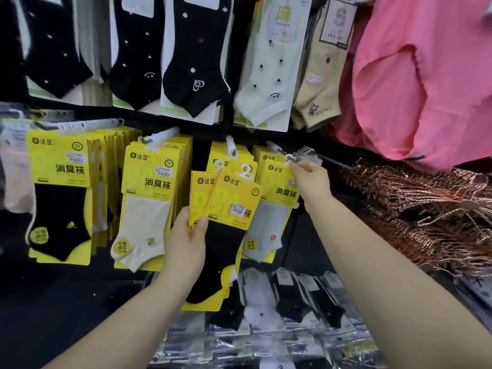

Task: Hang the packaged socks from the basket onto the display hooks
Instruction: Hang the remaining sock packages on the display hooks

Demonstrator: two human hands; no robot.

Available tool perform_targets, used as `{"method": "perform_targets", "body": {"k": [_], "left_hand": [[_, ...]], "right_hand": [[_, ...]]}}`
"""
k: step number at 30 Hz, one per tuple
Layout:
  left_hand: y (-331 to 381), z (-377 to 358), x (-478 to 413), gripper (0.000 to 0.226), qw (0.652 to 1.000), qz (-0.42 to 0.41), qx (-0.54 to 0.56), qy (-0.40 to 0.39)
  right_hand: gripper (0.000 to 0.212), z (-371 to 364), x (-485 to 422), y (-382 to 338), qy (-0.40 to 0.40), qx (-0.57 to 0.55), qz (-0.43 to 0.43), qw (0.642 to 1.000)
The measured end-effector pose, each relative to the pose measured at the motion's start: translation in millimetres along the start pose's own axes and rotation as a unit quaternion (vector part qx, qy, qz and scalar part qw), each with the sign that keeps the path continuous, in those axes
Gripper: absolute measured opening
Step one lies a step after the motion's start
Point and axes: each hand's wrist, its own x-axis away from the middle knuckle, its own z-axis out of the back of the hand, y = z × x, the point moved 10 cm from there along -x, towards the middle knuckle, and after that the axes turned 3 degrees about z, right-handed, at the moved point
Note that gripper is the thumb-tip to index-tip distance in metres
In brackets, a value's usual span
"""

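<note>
My left hand [186,243] grips two yellow-carded packs of black socks [226,209], fanned apart, with white hanger tabs at their tops. They are held in front of the middle display hook [231,146]. My right hand [310,179] pinches the top of a yellow pack of grey socks [277,193] at the tip of the right hook [279,150], where the pack's hanger tab sits. No basket is in view.
Full hooks of yellow sock packs [61,182] hang to the left. Black and pale socks [191,62] hang in the row above. Pink garments [426,75] and a heap of copper hangers [426,209] lie to the right. Bagged socks [292,302] lie below.
</note>
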Motion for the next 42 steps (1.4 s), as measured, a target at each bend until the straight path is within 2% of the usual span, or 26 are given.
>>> {"method": "perform_targets", "body": {"k": [2, 4, 6, 8, 10, 12, 15, 17, 20, 24, 33, 37, 40, 42], "left_hand": [[-0.1, -4.2, 1.0, 0.021, 1.000, 0.009, 0.009, -0.012], [0.8, -9.9, 2.9, 0.020, 0.999, 0.018, 0.022, -0.025], [2.3, -17.4, 6.1, 0.020, 0.998, 0.026, 0.044, -0.038], [4.6, -25.9, 11.2, 0.020, 0.996, 0.031, 0.061, -0.054], [5.4, -33.7, 16.1, 0.021, 0.994, 0.035, 0.073, -0.070], [5.7, -38.1, 19.2, 0.026, 0.992, 0.038, 0.085, -0.082], [4.0, -38.2, 18.2, 0.032, 0.991, 0.047, 0.093, -0.087], [1.6, -32.0, 14.5, 0.028, 0.993, 0.047, 0.080, -0.069], [-1.7, -22.4, 8.8, 0.017, 0.996, 0.044, 0.065, -0.038], [-3.7, -21.0, 5.1, 0.018, 0.998, 0.035, 0.044, -0.034], [1.9, -26.2, 2.3, 0.023, 0.997, 0.016, 0.033, -0.070], [1.9, -34.7, 5.6, 0.023, 0.994, 0.030, 0.036, -0.098], [3.2, -41.8, 8.1, 0.021, 0.992, 0.036, 0.036, -0.118], [4.5, -46.9, 9.4, 0.020, 0.991, 0.038, 0.036, -0.126]], "right_hand": [[0.032, 13.8, 7.9, 3.8, 0.049, 0.083, -0.016, 0.995], [0.032, 17.7, 24.3, -9.5, 0.064, 0.106, 0.037, 0.992], [0.020, -1.7, 45.2, -19.6, -0.024, 0.047, 0.084, 0.995], [0.023, -23.2, 68.6, -23.4, -0.128, 0.028, 0.090, 0.987], [0.017, -25.7, 78.1, -25.2, -0.152, 0.032, 0.109, 0.982], [0.011, -14.6, 76.6, -23.2, -0.132, 0.010, 0.101, 0.986], [0.014, 5.7, 69.8, -11.2, -0.103, -0.065, 0.044, 0.992], [0.015, 21.3, 62.9, -5.1, -0.078, -0.085, 0.031, 0.993], [0.013, 34.5, 50.5, -0.2, -0.054, -0.055, 0.025, 0.997], [0.016, 28.3, 30.8, -7.8, -0.045, -0.007, 0.039, 0.998], [0.014, -3.0, -1.4, -2.1, -0.053, 0.031, 0.042, 0.997], [0.015, 3.6, -6.2, 0.0, -0.024, 0.051, 0.042, 0.998], [0.025, 24.8, 4.8, -5.4, 0.042, 0.135, 0.068, 0.988], [0.017, 25.7, 23.2, -14.3, 0.028, 0.114, 0.100, 0.988]]}}
